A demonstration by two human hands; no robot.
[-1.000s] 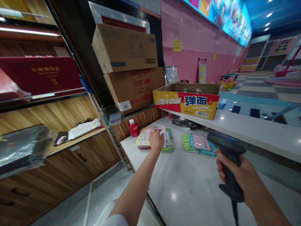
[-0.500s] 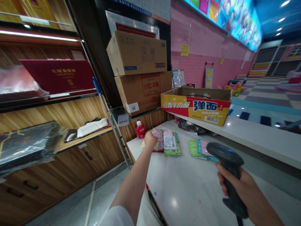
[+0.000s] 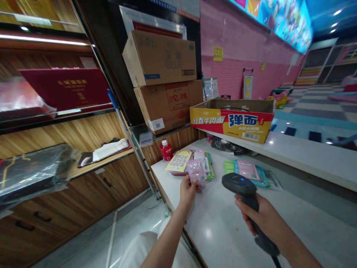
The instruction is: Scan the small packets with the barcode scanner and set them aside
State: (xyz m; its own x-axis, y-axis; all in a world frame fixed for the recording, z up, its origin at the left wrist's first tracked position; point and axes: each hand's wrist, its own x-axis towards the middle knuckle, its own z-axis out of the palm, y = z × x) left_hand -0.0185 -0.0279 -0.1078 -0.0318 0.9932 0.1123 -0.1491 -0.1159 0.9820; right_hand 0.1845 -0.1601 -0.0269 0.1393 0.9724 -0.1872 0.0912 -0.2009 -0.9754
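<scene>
Between the thumb and fingers of my left hand (image 3: 190,189) is a small pink packet (image 3: 196,170), its printed face turned up toward me. Behind it on the white counter (image 3: 217,212) lie several green and pink packets (image 3: 209,171), beside a yellow booklet (image 3: 180,160). My right hand (image 3: 258,214) grips the handle of a black barcode scanner (image 3: 241,185), which has a blue light on top and points left toward the packet. Beyond the scanner rests a second group of green, blue and pink packets (image 3: 247,169).
A red bottle (image 3: 166,150) with a white cap stands at the counter's back left corner. Two stacked cardboard boxes (image 3: 170,106) rise behind it. An open yellow and red carton (image 3: 231,123) sits on the raised ledge, with a black plastic bag (image 3: 227,145) beneath. A blue-topped pole (image 3: 113,98) leans at left.
My left hand has drawn the pink packet toward me from the pile, uncovering the yellow booklet. The scanner in my right hand has shifted left, toward the packet.
</scene>
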